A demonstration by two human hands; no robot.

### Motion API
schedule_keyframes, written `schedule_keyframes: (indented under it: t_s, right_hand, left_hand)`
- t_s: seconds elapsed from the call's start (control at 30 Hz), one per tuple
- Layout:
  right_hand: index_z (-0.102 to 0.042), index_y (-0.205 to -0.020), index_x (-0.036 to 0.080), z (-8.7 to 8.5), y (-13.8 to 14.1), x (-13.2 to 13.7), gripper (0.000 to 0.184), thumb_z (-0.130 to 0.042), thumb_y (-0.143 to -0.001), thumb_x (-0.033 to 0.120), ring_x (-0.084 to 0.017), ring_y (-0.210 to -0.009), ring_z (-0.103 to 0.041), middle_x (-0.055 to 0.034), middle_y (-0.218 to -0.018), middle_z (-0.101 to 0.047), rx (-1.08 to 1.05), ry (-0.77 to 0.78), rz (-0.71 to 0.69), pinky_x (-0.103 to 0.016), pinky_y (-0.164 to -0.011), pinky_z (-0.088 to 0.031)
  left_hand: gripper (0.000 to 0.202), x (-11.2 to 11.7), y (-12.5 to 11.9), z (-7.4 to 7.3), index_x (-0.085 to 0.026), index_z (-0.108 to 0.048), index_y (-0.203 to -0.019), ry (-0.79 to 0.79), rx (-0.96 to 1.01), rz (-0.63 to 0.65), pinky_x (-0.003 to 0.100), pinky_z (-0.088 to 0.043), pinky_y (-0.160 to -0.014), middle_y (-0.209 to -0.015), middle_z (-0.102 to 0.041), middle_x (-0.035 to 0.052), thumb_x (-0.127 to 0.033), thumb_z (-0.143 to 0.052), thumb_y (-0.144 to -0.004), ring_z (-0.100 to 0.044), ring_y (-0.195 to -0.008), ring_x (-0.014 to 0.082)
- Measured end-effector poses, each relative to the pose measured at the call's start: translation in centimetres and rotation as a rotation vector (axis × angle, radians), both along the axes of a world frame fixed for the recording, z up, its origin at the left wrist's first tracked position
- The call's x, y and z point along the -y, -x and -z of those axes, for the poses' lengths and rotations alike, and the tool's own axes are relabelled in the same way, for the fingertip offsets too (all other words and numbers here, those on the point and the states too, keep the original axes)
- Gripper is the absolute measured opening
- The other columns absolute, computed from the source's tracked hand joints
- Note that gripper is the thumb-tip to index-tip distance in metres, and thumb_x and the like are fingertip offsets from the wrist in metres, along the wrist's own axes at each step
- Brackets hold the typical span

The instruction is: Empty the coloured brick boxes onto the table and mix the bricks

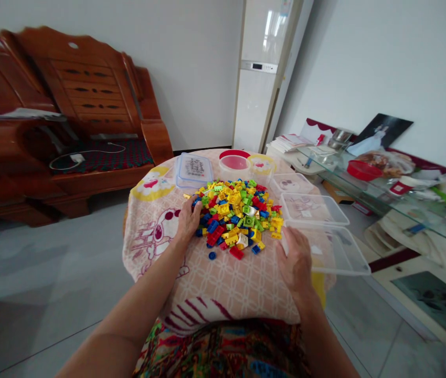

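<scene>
A heap of toy building bricks (233, 212) in red, yellow, blue, green and white lies on the cloth-covered round table. At its left edge rests my left hand (189, 219), open, with the thumb apart and the fingertips against the bricks. My right hand (296, 256) lies open and palm down just right of the heap, fingers stretched forward and holding nothing. One round blue piece (212, 255) sits apart at the front of the heap. Beside my right hand is a clear plastic tray (349, 257), with a second clear tray (335, 209) behind it.
Behind the bricks stand a clear round tub (234, 165) and a blue-rimmed plastic box (194, 170). A smaller clear container (291, 182) lies at the right rear. The patterned cloth (223, 286) covers the table. To the right is a cluttered glass-topped table (400, 194); a wooden bench (89, 105) stands left.
</scene>
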State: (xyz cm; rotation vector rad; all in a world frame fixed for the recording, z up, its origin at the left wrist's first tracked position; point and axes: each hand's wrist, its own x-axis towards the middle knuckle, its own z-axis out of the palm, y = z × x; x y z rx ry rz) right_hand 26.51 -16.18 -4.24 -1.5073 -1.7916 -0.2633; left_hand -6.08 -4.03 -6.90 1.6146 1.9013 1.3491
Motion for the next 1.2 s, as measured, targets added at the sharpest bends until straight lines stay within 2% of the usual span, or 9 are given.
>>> schedule_keyframes:
  t_s: [0.1,0.2,0.4,0.63,0.8,0.93,1.1,1.2]
  right_hand:
    - [-0.065,-0.122,0.011,-0.1,-2.7,0.5,0.038,-0.049,-0.097,0.035,-0.028,-0.099,-0.064,-0.0169,-0.106,-0.072,0.096,0.196,0.155,-0.040,-0.089,-0.047]
    - [-0.070,-0.106,0.014,-0.3,-2.7,0.8,0.027,-0.050,-0.097,0.030,-0.021,-0.078,-0.063,-0.0108,-0.085,-0.073,0.177,0.420,0.184,-0.030,-0.072,-0.040]
    - [-0.070,-0.095,0.014,-1.2,-0.1,0.5,0.019,-0.051,-0.095,0.019,-0.015,-0.069,-0.061,-0.0091,-0.081,-0.072,0.198,0.512,0.242,-0.027,-0.063,-0.031]
    - [-0.070,-0.093,0.017,-0.9,2.2,0.7,0.022,-0.049,-0.097,0.022,-0.015,-0.066,-0.060,-0.0074,-0.078,-0.072,0.145,0.459,0.148,-0.026,-0.061,-0.030]
    - [-0.073,-0.102,0.017,-0.3,0.2,1.1,0.033,-0.043,-0.097,0.029,-0.019,-0.078,-0.066,-0.0108,-0.090,-0.076,-0.016,0.298,0.061,-0.027,-0.069,-0.041]
    - [-0.075,-0.103,0.016,-0.5,-0.4,0.9,0.038,-0.041,-0.097,0.033,-0.021,-0.080,-0.066,-0.0121,-0.092,-0.077,-0.097,0.211,0.031,-0.029,-0.073,-0.045]
    - [-0.073,-0.108,0.017,-2.5,3.5,-1.0,0.035,-0.041,-0.099,0.026,-0.022,-0.094,-0.063,-0.0118,-0.101,-0.074,-0.070,0.096,-0.082,-0.032,-0.086,-0.046]
    - [-0.071,-0.117,0.018,-3.9,6.0,-2.7,0.034,-0.043,-0.098,0.021,-0.024,-0.104,-0.059,-0.0128,-0.112,-0.071,-0.005,0.086,-0.136,-0.037,-0.096,-0.044]
  left_hand:
    - [0.051,-0.1,0.0,0.0,-0.015,-0.061,-0.134,-0.001,-0.007,-0.001,0.047,-0.042,-0.113,-0.138,-0.063,0.0146,-0.043,-0.044,-0.096,-0.057,-0.129,0.0297]
    - [0.050,-0.2,0.0,0.1,-0.014,-0.061,-0.134,-0.012,-0.014,-0.007,0.046,-0.042,-0.112,-0.137,-0.064,0.0152,-0.043,-0.045,-0.096,-0.058,-0.128,0.0298]
    - [0.053,-0.1,0.0,0.0,-0.014,-0.060,-0.135,0.002,-0.019,-0.018,0.047,-0.044,-0.110,-0.135,-0.064,0.0161,-0.044,-0.044,-0.095,-0.059,-0.125,0.0309]
    - [0.051,-0.1,0.1,0.3,-0.016,-0.061,-0.134,-0.048,-0.010,-0.023,0.046,-0.045,-0.109,-0.133,-0.066,0.0139,-0.043,-0.048,-0.093,-0.060,-0.123,0.0292]
    - [0.053,0.1,0.2,0.4,-0.016,-0.059,-0.136,-0.052,0.004,0.001,0.044,-0.048,-0.106,-0.130,-0.068,0.0130,-0.045,-0.046,-0.094,-0.064,-0.116,0.0268]
    - [0.051,-0.1,0.2,0.5,-0.015,-0.062,-0.133,-0.051,0.001,-0.028,0.044,-0.046,-0.108,-0.132,-0.067,0.0141,-0.044,-0.048,-0.093,-0.062,-0.120,0.0275]
    - [0.051,-0.1,0.3,0.4,-0.014,-0.063,-0.132,-0.012,-0.003,-0.029,0.045,-0.046,-0.108,-0.130,-0.068,0.0150,-0.043,-0.047,-0.094,-0.062,-0.120,0.0285]
    - [0.051,0.1,0.3,0.1,-0.013,-0.064,-0.131,-0.001,0.013,-0.033,0.045,-0.046,-0.107,-0.128,-0.069,0.0156,-0.043,-0.046,-0.094,-0.063,-0.117,0.0288]
